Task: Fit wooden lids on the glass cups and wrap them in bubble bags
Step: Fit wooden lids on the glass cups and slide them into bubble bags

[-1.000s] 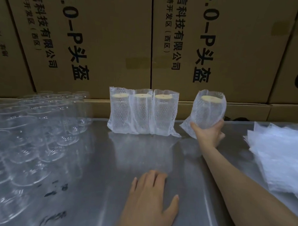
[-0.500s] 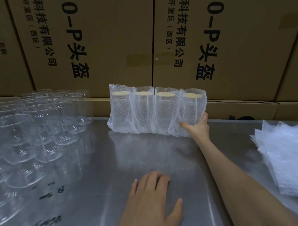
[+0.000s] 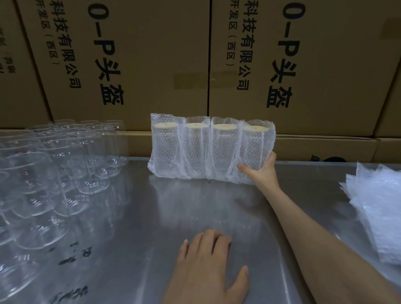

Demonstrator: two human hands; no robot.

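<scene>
Having joined the row, the fourth wrapped cup [image 3: 254,151] stays gripped by the right hand [image 3: 263,171]; the left hand [image 3: 207,272] rests flat, so another cup comes next.

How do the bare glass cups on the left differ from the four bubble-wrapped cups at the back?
The clear bare glass cups have no lids or wrap; the bubble-wrapped lidded cups each carry a wooden lid. The bare ones cluster untouched; the right hand grips the wrapped row's end. All stand upright on the steel table.
</scene>
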